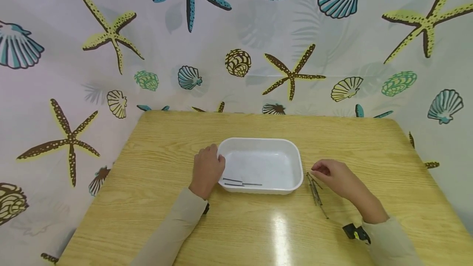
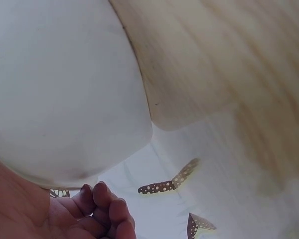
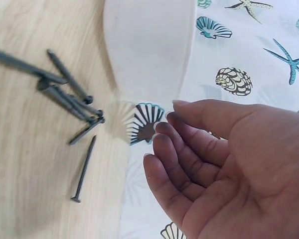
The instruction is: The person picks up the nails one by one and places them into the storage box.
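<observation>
A white rectangular tray (image 1: 263, 141) sits on the wooden table with several thin nails (image 1: 252, 184) lying along its near left side. My left hand (image 1: 209, 166) rests at the tray's left end, its thumb side by the rim; in the left wrist view its fingers (image 2: 120, 211) curve loosely beside the outer wall. To the right of the tray lies a loose pile of dark nails (image 1: 314, 192). Just above that pile's far end hovers my right hand (image 1: 334, 175). Seen from the right wrist, its fingers (image 3: 170, 162) are loosely bent, with nothing between them, apart from the nails (image 3: 83, 167).
The wood-grain table (image 1: 170, 134) runs up to a pale curtain (image 1: 210, 44) printed with starfish and shells, which hangs behind it and at both sides. A dark wrist strap (image 1: 355, 233) shows at the right sleeve.
</observation>
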Available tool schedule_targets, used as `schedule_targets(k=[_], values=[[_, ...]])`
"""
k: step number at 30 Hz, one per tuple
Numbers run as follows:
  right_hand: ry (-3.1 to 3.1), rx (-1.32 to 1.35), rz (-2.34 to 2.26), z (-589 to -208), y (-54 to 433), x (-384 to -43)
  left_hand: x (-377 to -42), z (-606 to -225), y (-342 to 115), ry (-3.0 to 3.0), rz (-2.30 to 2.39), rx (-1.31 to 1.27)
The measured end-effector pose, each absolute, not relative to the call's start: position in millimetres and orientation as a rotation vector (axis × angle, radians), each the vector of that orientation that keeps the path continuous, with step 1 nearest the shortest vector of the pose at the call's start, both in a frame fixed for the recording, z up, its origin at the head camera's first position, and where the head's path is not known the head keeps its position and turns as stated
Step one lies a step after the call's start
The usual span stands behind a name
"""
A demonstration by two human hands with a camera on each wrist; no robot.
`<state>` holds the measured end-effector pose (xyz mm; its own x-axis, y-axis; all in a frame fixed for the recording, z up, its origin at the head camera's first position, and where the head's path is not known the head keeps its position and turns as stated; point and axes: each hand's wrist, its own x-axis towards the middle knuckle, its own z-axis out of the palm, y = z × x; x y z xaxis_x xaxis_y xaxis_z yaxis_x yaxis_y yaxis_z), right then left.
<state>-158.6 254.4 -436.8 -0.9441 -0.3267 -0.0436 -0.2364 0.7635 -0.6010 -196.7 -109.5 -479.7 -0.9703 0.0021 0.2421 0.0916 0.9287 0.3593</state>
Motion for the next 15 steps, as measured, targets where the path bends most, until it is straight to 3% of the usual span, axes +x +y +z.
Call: schedule_targets(k=[15], values=[[2.832,-0.371,-0.819,-461,261,-148,-198,-480,-109,-2.854,-0.541,-0.083]])
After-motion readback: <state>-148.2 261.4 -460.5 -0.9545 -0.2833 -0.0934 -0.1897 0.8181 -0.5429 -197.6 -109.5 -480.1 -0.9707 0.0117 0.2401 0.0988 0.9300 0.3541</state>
